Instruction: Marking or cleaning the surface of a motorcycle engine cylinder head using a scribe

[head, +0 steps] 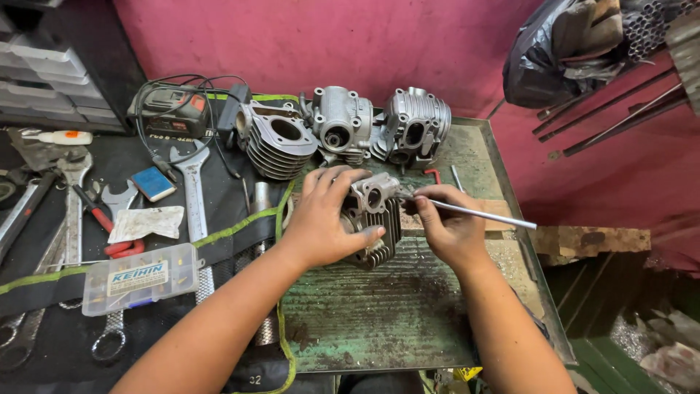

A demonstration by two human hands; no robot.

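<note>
1. Finned cylinder head [373, 219] sits on the green workbench [379, 314]; probably heavy, rigid metal (best gripped across its fins).
2. Left hand [321, 219] wraps closed around it.
3. Right hand [448, 222] pinches a thin metal rod [481, 214].

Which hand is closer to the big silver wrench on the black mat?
Left. The left hand grips the finned engine part just right of the wrench. The right hand, holding a thin metal rod, is farther right.
</note>
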